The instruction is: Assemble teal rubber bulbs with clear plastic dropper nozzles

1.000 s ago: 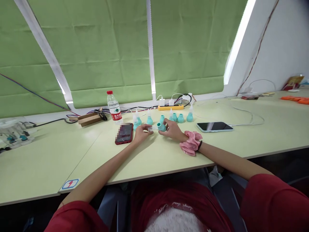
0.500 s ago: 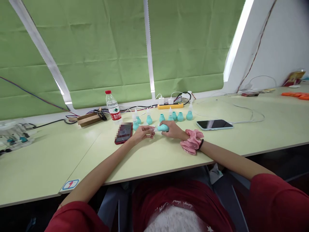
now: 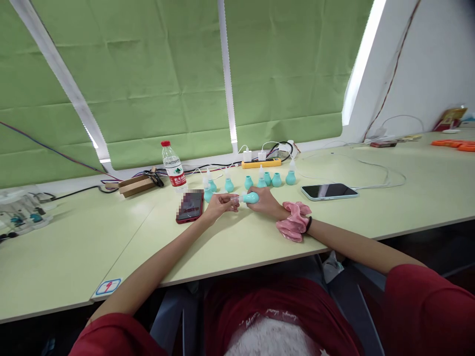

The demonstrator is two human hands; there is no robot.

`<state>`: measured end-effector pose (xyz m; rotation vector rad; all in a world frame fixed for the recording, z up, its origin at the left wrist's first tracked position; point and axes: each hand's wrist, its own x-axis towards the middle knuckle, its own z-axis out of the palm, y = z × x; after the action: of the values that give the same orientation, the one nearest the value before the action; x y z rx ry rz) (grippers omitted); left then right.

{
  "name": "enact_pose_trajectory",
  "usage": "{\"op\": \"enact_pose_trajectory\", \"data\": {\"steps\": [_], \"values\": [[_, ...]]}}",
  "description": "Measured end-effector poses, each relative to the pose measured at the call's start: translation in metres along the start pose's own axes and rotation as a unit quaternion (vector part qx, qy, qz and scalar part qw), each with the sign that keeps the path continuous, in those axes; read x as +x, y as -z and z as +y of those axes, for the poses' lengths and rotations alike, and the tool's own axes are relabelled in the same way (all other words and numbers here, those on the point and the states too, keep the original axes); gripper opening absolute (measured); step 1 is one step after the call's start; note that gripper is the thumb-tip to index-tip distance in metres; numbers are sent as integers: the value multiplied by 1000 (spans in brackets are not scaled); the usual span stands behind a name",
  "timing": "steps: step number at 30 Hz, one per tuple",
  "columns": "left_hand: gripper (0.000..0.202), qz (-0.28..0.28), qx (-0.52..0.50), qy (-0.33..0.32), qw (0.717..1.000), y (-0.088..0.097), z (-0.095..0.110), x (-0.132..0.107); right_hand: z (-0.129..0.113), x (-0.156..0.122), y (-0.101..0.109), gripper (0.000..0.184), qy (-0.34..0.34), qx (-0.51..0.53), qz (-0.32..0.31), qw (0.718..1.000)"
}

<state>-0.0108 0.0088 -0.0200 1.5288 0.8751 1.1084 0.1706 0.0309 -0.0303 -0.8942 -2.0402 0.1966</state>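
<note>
Above the table, a teal squeeze bulb (image 3: 251, 198) with a clear nozzle (image 3: 236, 199), like a nasal aspirator, lies sideways between my hands. My right hand (image 3: 265, 201) is closed around the bulb end. The fingers of my left hand (image 3: 221, 206) pinch the nozzle end. Behind them stand similar aspirators with nozzles pointing up, among them one at the right (image 3: 290, 177) and one at the left (image 3: 229, 185). Several bulbs show open necks and no nozzle, such as the bulb (image 3: 276, 179) at the back.
Left of my hands lie a red-cased phone (image 3: 190, 205) and a water bottle (image 3: 174, 167). A cardboard box (image 3: 137, 184) sits among cables. A yellow power strip (image 3: 261, 163) runs along the wall. To the right, a second phone (image 3: 329, 191) has a white cable attached.
My hands stay in nearly the same place with the aspirator between them. The view has shifted slightly.
</note>
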Motion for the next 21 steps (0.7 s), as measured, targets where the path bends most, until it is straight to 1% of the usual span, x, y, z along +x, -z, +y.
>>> {"op": "enact_pose_trajectory", "data": {"steps": [2, 5, 9, 12, 14, 16, 19, 21], "values": [[43, 7, 35, -17, 999, 0, -1, 0, -1, -1, -1, 16, -8, 13, -13, 1000], [42, 7, 124, -59, 991, 0, -3, 0, 0, 0, -1, 13, -31, 44, -36, 998], [38, 11, 231, -119, 966, -4, 0, -3, 0, 3, 2, 13, -75, 72, -78, 992], [34, 15, 289, -171, 942, -8, 4, -8, -2, 6, 8, 14, -109, 94, -131, 981], [31, 8, 324, -217, 921, -11, 6, -11, -6, 7, 14, 15, -149, 129, -179, 964], [29, 0, 363, -269, 892, -12, 6, -11, -10, 7, 21, 15, -188, 174, -231, 939], [24, -1, 418, -339, 843, -14, 3, -10, -12, 8, 29, 18, -212, 230, -299, 902], [24, -4, 442, -372, 816, -15, 1, -10, -11, 9, 33, 20, -218, 248, -298, 896]]}}
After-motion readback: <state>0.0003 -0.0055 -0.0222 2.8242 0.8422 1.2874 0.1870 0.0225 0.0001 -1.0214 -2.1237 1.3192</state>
